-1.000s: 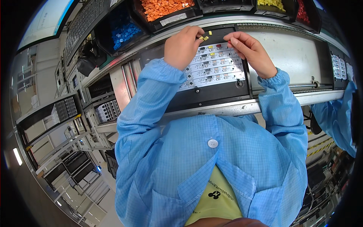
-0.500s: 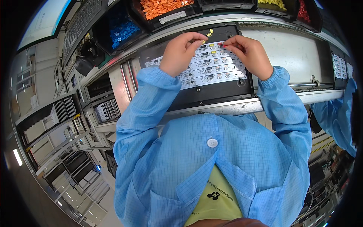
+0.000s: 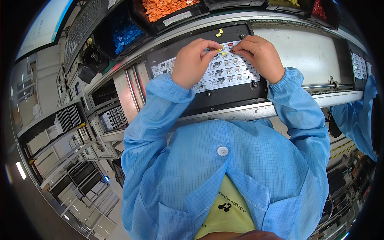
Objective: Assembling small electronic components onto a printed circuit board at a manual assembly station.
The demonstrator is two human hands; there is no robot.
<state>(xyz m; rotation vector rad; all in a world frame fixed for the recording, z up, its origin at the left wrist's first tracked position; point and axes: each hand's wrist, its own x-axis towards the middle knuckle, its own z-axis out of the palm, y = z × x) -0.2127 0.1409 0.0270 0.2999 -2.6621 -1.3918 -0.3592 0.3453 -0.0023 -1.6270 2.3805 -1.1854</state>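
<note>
Both my hands are over white circuit board strips (image 3: 224, 82) lying in rows on a black fixture plate (image 3: 236, 96). My left hand (image 3: 193, 63) pinches a small yellow plastic connector (image 3: 219, 50) between thumb and forefinger, just above the top strip. My right hand (image 3: 264, 58) is closed in a pinch, its fingertips down at the top strip. The small red connector seen in it earlier is now hidden by the fingers. Beside those fingertips a red connector (image 3: 231, 44) sits on the strip. Loose yellow connectors (image 3: 219, 35) lie on the plate beyond the strips.
Bins of orange connectors (image 3: 170, 9), blue connectors (image 3: 126, 38) and red connectors (image 3: 319, 10) stand along the far side. A metal rail (image 3: 244, 114) runs along the near edge. Another fixture with boards (image 3: 359, 68) and a person's blue sleeve (image 3: 352, 124) are at the right.
My right hand has moved slightly left and its fingertips have come down to the top strip, covering the red connector. My left hand has shifted slightly right and nearer with the yellow one.
</note>
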